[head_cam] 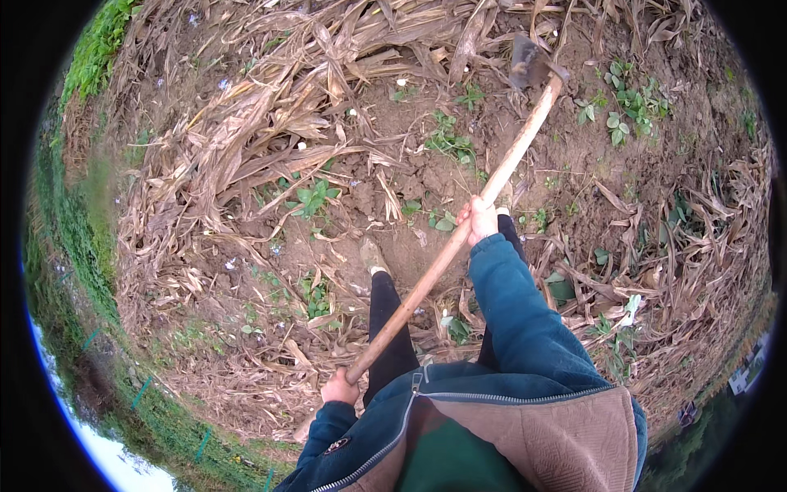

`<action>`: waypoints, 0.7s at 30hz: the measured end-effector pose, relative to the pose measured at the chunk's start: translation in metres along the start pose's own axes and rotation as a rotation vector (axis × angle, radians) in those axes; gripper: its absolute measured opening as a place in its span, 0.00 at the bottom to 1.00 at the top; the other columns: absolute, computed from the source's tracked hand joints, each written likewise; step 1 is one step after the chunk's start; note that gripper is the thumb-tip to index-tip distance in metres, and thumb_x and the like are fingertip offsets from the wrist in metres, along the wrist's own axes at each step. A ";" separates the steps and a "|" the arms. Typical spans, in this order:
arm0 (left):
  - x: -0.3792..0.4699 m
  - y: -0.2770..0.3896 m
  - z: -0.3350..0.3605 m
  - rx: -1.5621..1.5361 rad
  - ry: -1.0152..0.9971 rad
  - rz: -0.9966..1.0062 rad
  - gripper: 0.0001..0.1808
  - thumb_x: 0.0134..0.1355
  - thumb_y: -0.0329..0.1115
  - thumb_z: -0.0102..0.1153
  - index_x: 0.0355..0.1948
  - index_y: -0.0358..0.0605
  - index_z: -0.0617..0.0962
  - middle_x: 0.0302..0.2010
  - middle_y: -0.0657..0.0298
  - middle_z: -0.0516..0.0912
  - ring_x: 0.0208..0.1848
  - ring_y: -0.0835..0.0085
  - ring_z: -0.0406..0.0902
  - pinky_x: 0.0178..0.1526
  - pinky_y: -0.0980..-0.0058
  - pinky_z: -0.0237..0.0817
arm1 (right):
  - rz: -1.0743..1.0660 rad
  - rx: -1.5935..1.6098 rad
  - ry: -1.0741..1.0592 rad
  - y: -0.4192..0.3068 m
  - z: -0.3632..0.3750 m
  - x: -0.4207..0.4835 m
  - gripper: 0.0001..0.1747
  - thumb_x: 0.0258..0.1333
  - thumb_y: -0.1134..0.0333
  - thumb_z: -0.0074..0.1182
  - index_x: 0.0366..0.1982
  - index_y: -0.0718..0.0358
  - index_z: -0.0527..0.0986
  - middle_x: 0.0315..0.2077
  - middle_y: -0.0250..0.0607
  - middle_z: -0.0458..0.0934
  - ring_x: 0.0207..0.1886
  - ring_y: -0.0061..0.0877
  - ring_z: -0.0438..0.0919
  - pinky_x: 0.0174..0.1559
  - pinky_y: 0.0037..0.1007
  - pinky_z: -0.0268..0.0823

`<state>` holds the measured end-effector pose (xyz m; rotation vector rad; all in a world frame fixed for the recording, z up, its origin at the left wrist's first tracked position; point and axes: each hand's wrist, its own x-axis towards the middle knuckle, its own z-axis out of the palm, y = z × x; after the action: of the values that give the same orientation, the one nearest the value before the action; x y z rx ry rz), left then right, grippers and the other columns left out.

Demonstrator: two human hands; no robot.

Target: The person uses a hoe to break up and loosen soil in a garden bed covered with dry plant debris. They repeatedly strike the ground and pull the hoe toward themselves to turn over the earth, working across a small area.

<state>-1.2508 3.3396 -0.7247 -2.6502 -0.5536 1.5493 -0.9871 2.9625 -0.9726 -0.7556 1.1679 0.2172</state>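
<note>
A hoe with a long wooden handle (424, 286) slants across the view from lower left to upper right. My right hand (481, 220) grips the handle near its middle, and my left hand (340, 388) is wrapped around it lower down, close to my body. At the far end sits the metal hoe blade (529, 63), dark and soil-stained, over brown earth beside dry corn stalks. Whether the blade touches the ground I cannot tell. Small green weeds (452, 138) grow between the blade and my feet.
Dry corn stalks and leaves (264, 123) lie thickly at the upper left, with more husk litter (695, 234) on the right. My shoe (372, 255) stands on bare soil. A leafy weed clump (636, 101) grows right of the blade. Green vegetation (98, 55) borders the plot.
</note>
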 end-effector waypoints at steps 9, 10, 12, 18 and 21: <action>-0.026 -0.032 0.010 0.019 -0.231 -0.125 0.16 0.52 0.44 0.61 0.41 0.54 0.78 0.31 0.50 0.85 0.36 0.49 0.83 0.39 0.51 0.73 | 0.093 -0.184 0.137 0.085 -0.002 0.002 0.05 0.63 0.70 0.48 0.33 0.61 0.66 0.20 0.35 0.68 0.17 0.24 0.67 0.18 0.31 0.67; -0.028 -0.036 0.007 0.037 -0.188 -0.114 0.15 0.52 0.44 0.61 0.40 0.54 0.78 0.31 0.50 0.85 0.36 0.49 0.83 0.39 0.51 0.73 | 0.101 -0.097 0.053 0.088 -0.005 -0.006 0.04 0.64 0.70 0.47 0.34 0.60 0.65 0.20 0.34 0.67 0.17 0.23 0.67 0.19 0.32 0.67; -0.030 -0.044 0.001 0.070 -0.103 -0.091 0.14 0.52 0.43 0.61 0.40 0.54 0.78 0.32 0.50 0.85 0.35 0.50 0.83 0.38 0.52 0.73 | 0.126 0.027 0.066 0.086 -0.003 -0.012 0.05 0.64 0.69 0.47 0.32 0.60 0.65 0.19 0.34 0.67 0.16 0.24 0.66 0.18 0.32 0.66; 0.007 -0.042 0.003 0.090 -0.012 -0.043 0.16 0.50 0.42 0.63 0.40 0.53 0.77 0.30 0.52 0.84 0.33 0.51 0.83 0.37 0.53 0.73 | 0.102 0.152 -0.017 0.065 0.001 -0.008 0.06 0.65 0.68 0.47 0.33 0.58 0.64 0.20 0.32 0.66 0.18 0.21 0.66 0.20 0.31 0.66; 0.021 -0.031 -0.004 0.100 0.041 -0.017 0.17 0.49 0.40 0.63 0.41 0.52 0.76 0.30 0.52 0.84 0.32 0.51 0.83 0.36 0.52 0.73 | 0.075 0.218 -0.109 0.049 0.007 0.015 0.07 0.66 0.65 0.48 0.34 0.57 0.64 0.21 0.30 0.66 0.20 0.20 0.65 0.22 0.29 0.65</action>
<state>-1.2468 3.3757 -0.7346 -2.5896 -0.4821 1.4743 -1.0017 2.9995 -1.0054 -0.5034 1.0969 0.1871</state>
